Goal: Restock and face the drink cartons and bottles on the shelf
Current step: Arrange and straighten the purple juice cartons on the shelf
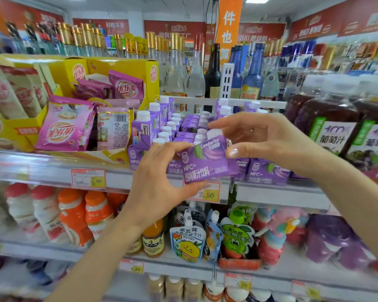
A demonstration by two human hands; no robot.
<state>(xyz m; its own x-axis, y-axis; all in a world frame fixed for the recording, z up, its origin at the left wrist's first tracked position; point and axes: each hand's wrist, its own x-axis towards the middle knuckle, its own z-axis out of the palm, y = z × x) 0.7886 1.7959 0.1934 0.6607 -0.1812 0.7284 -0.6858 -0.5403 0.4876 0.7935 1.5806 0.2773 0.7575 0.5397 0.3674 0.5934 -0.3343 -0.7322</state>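
Purple carton [205, 161]: task item; held tilted, label to the viewer, just in front of the shelf lip; judged mid-facing, bound for the front of its row
Left hand [159, 182]: grips the carton's lower left; thumb beneath, fingers curled over the top edge; seemingly bears the weight
Right hand [266, 138]: thumb and forefinger pinch the cap end; other fingers fanned loose; judged to steer the angle
Shelf lip [52, 171]: clear rail; price tag [207, 194] directly below the held carton
Carton rows [153, 127]: same purple stock; upright, white caps in files running back; front labels outward; some in the middle seem to lie flat
Grape juice bottles [332, 131]: dark; just right of the cartons
Pink sachets [63, 125]: left; loose in yellow display boxes [122, 66]
Glass bottles [177, 68]: farthest; upright behind a white rail
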